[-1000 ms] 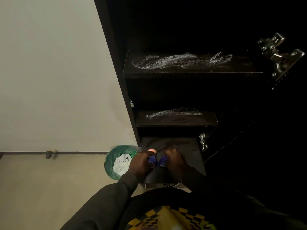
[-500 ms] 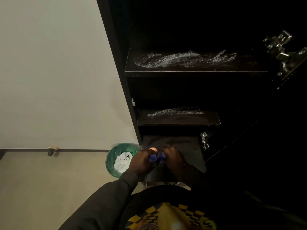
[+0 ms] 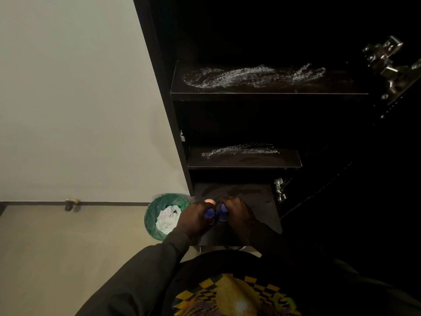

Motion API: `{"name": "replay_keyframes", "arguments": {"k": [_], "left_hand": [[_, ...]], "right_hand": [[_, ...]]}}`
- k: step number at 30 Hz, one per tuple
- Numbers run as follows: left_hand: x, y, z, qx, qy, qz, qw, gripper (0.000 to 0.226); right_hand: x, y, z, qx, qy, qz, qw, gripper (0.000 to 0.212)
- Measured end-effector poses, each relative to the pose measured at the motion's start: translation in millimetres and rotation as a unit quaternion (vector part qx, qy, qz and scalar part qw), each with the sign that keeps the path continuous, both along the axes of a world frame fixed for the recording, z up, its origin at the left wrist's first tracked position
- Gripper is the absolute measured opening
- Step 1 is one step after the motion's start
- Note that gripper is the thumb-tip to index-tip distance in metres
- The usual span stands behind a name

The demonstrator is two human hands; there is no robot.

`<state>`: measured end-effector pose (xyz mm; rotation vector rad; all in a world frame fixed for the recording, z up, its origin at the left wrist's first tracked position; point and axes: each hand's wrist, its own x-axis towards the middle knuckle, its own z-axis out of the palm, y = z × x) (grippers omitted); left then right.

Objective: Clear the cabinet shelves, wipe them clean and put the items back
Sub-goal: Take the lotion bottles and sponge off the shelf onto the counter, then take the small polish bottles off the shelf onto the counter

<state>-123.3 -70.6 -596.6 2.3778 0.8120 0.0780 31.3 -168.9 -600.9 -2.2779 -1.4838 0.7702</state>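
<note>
Hands low at the bottom shelf's [image 3: 262, 201] front-left corner: left hand [image 3: 193, 218] clenched round a purple-capped bottle [image 3: 209, 213], right hand [image 3: 237, 212] grasping a second purple item [image 3: 222, 212] beside it, foam streaks on both upper shelves

I see the black cabinet [image 3: 164, 92] open, top shelf [image 3: 268, 96] & middle shelf [image 3: 243, 164] streaked w/ white residue, bottom shelf [image 3: 262, 201] dull, two purple-capped items [image 3: 215, 213], prob. bottles, upright at its front.
</note>
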Motion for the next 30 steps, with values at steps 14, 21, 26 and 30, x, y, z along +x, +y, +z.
{"name": "replay_keyframes", "arguments": {"k": [14,21,26,30], "left_hand": [[1,-2,-2,0.019,0.030,0.000,0.999,0.038],[8,1,16,0.085,-0.047,0.006,0.995,0.037],[18,3,53,0.102,-0.101,0.025,0.989,0.042],[31,3,119,0.126,-0.214,0.042,0.968,0.025]], "right_hand": [[-7,-5,16,0.015,-0.001,0.009,1.000,0.025],[-5,-2,31,0.065,0.064,-0.023,0.996,0.062],[-10,-8,55,0.206,0.072,-0.076,0.973,0.065],[-7,-3,118,0.313,0.078,-0.098,0.942,0.057]]}}
